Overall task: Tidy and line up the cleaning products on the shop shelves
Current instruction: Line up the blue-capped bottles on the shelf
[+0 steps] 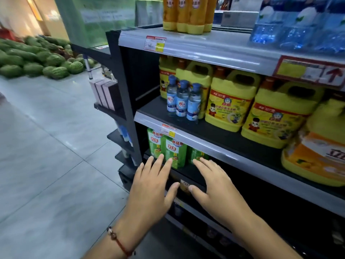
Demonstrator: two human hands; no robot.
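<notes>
Both hands' grip is loose: left hand [151,186] and right hand [214,182] reach flat, fingers spread, holding nothing, toward the green dish-soap bottles [174,153] at lower centre of the frame. These bottles, marked 立白 and 食品用, stand unevenly on the low shelf [188,173]. Squaring them comes next, I judge, which calls for nudging the set-back bottle forward into line.

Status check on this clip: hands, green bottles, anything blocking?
Left hand and right hand open, holding nothing. Fingertips reach green bottles, contact unclear. Nothing in the way.
</notes>
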